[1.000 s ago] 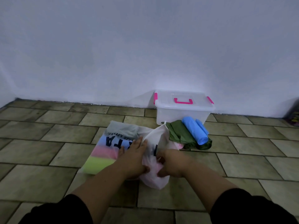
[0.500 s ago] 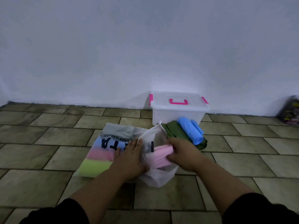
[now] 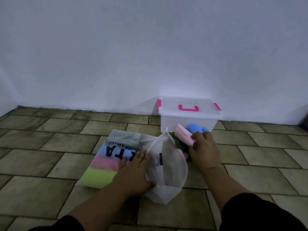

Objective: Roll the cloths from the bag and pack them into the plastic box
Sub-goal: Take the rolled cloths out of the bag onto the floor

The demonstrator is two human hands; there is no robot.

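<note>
Unpacking step: right hand point(image 3: 202, 151) grips folded pink cloth point(image 3: 184, 135), held just in front of closed plastic box point(image 3: 189, 116), over green cloth point(image 3: 179, 144) and blue roll point(image 3: 195, 128). Left hand point(image 3: 133, 172) open, flat on bag point(image 3: 164, 165) on floor. Cloth's long axis runs from hand up-left, toward box. Next, probably: lay it flat, roll; lid needs opening.

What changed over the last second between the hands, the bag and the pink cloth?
The right hand took hold of the pink cloth inside the white bag, drew it out and carried it up and right, over the green cloth and blue roll. The left hand stayed flat on the bag. The plastic box stayed lidded by the wall.
</note>
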